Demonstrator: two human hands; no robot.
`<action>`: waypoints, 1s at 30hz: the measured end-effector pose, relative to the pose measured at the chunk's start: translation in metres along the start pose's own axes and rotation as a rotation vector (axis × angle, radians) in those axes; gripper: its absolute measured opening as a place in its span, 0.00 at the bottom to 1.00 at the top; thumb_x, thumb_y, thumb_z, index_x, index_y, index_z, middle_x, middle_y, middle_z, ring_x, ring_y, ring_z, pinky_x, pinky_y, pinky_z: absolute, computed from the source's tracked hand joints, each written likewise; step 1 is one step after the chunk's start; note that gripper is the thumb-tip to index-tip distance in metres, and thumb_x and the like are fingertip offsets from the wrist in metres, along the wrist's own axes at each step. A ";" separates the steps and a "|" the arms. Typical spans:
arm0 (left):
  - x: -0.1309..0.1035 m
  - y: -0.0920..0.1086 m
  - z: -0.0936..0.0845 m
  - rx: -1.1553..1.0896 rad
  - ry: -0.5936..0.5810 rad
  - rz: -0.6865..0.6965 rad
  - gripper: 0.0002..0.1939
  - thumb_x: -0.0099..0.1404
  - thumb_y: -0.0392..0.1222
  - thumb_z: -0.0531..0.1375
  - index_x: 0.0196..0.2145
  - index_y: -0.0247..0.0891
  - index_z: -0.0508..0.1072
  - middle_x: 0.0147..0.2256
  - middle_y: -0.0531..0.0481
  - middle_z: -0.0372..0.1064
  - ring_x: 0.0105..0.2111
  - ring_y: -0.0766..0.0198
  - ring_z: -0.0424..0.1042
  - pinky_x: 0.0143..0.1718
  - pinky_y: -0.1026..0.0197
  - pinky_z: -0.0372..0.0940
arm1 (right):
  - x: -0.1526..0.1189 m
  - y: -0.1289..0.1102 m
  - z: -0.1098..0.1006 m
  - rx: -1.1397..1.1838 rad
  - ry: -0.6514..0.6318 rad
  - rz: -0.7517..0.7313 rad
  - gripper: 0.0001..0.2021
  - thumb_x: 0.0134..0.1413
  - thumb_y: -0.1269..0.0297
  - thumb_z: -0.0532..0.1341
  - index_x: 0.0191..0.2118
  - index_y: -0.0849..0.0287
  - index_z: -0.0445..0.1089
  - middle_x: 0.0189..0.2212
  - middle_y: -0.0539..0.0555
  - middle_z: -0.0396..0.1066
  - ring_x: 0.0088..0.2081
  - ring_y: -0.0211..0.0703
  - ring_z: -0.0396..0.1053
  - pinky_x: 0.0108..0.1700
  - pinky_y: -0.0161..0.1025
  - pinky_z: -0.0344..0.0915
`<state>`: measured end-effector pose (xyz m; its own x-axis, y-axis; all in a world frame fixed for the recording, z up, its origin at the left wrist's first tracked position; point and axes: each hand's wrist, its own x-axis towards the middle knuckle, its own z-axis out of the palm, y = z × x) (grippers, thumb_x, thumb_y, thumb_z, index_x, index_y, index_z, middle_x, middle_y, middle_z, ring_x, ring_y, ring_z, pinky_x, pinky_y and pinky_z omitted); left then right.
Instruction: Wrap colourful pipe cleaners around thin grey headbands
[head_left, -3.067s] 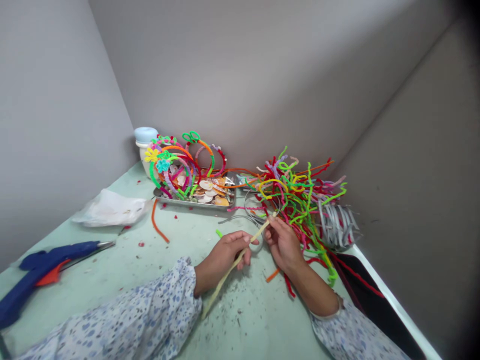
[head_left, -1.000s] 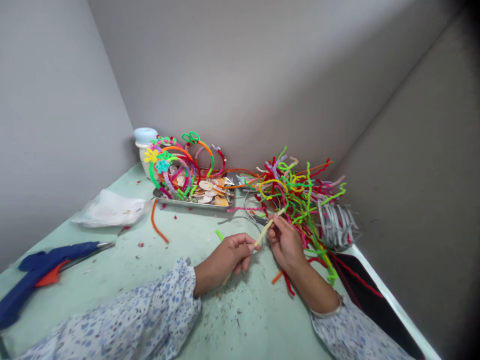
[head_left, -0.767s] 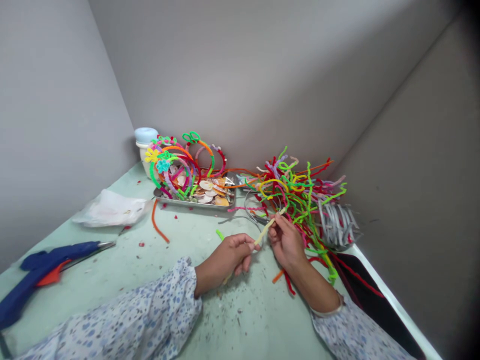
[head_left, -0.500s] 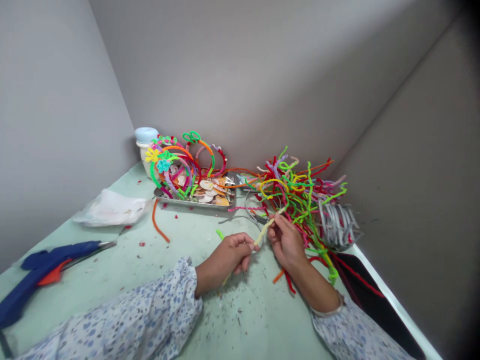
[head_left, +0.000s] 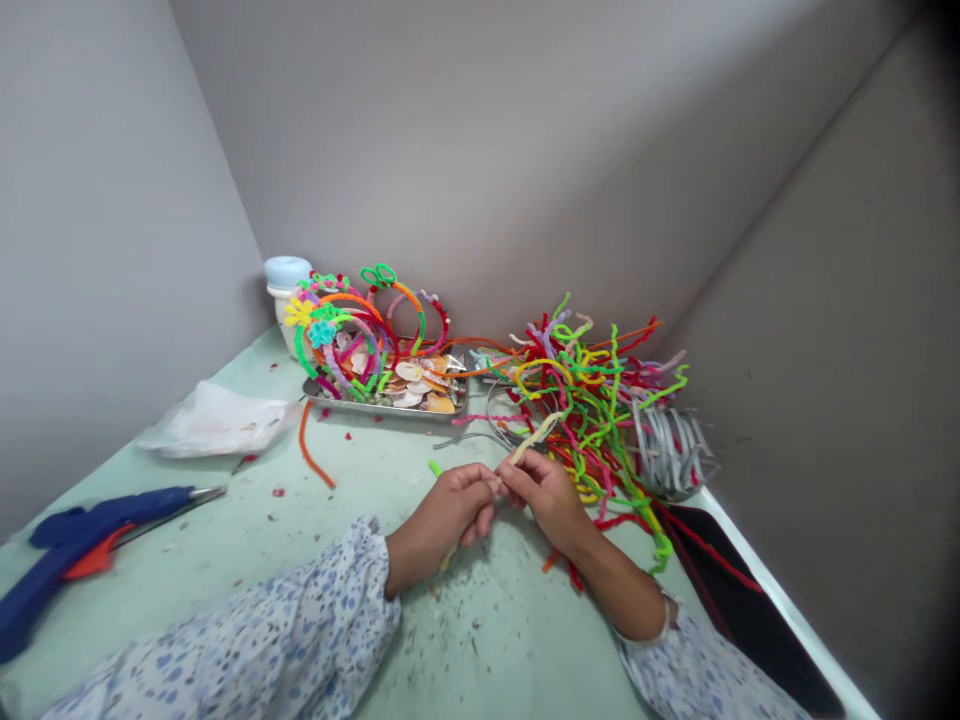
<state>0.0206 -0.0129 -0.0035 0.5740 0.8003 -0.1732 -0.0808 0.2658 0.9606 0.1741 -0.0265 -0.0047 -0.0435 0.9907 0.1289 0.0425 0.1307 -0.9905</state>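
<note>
A pale yellow fuzzy stem (head_left: 538, 434) slants up and to the right from between my fingertips, with its other end showing below my left palm. My left hand (head_left: 454, 510) is closed on it, thumb against the curled fingers. Right beside it, my right hand (head_left: 546, 497) pinches the same stem, and the fingertips of both hands meet. Behind my right hand lies a tangled pile of coloured fuzzy stems (head_left: 592, 390). A grey wire loop (head_left: 491, 400) rests behind the hands, partly covered by the pile.
A metal tray (head_left: 390, 408) holds shell-like pieces and decorated headbands (head_left: 352, 345). Behind it stands a lidded white container (head_left: 287, 300). On the left are a plastic bag (head_left: 217, 420) and a blue glue gun (head_left: 97, 535). Silvery strips (head_left: 671, 450) and a black panel (head_left: 750, 600) are on the right.
My right hand has moved left and down along the pale yellow stem to meet my left fingertips. More of the stem now sticks out beyond my right fingers.
</note>
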 end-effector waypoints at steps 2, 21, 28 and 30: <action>0.000 0.000 0.000 0.012 -0.006 -0.001 0.08 0.60 0.44 0.55 0.28 0.37 0.66 0.12 0.61 0.57 0.09 0.76 0.47 0.11 0.72 0.43 | 0.000 0.000 0.000 -0.001 -0.011 -0.003 0.12 0.51 0.56 0.62 0.26 0.59 0.68 0.19 0.46 0.65 0.21 0.34 0.58 0.25 0.33 0.56; 0.000 0.000 -0.001 -0.113 -0.054 0.001 0.11 0.62 0.45 0.54 0.32 0.33 0.69 0.13 0.58 0.61 0.10 0.75 0.52 0.12 0.71 0.45 | 0.012 0.018 -0.009 0.305 0.258 0.093 0.16 0.46 0.51 0.65 0.28 0.59 0.67 0.17 0.44 0.61 0.17 0.31 0.56 0.19 0.30 0.51; -0.001 0.000 -0.001 -0.025 -0.062 -0.009 0.12 0.63 0.45 0.54 0.33 0.34 0.70 0.12 0.60 0.56 0.10 0.75 0.47 0.12 0.71 0.42 | 0.012 0.015 -0.008 0.375 0.299 0.086 0.14 0.45 0.53 0.66 0.27 0.60 0.69 0.16 0.44 0.60 0.17 0.29 0.55 0.19 0.29 0.50; -0.001 -0.001 -0.001 -0.036 -0.057 0.000 0.12 0.63 0.46 0.54 0.34 0.34 0.70 0.12 0.60 0.57 0.10 0.75 0.48 0.12 0.71 0.43 | 0.012 0.014 -0.008 0.384 0.307 0.085 0.14 0.44 0.54 0.67 0.27 0.60 0.69 0.16 0.44 0.60 0.17 0.29 0.55 0.18 0.29 0.50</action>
<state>0.0194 -0.0132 -0.0042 0.6190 0.7691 -0.1593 -0.1098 0.2856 0.9520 0.1816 -0.0123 -0.0163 0.2427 0.9701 -0.0018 -0.3402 0.0834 -0.9367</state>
